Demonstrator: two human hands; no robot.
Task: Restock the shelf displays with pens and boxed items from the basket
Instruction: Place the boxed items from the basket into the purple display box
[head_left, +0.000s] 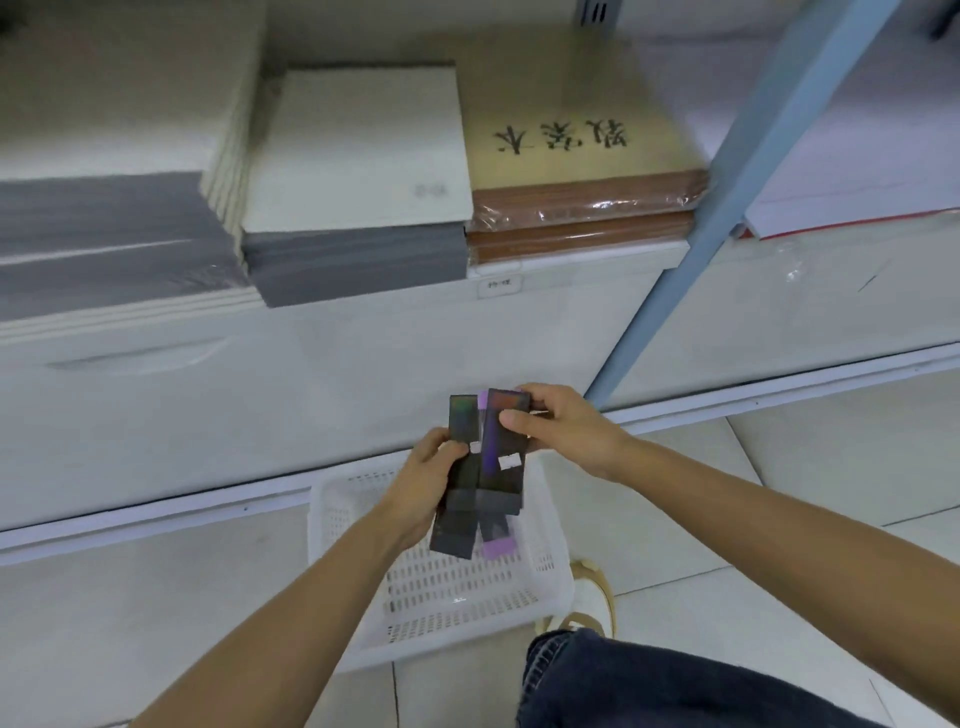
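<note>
i was mid-pickup. my left hand gripped one slim dark box, and my right hand pinched the top of the purple-edged box touching it. both were held just above the white basket. next, i judged, they needed squaring together and lifting to the shelf; their slot wasn't in view.

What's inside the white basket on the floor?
The white basket shows only its bare, holed bottom where I can see it. The left hand and right hand hold dark long boxes over its far part, so whatever lies there is hidden.
</note>
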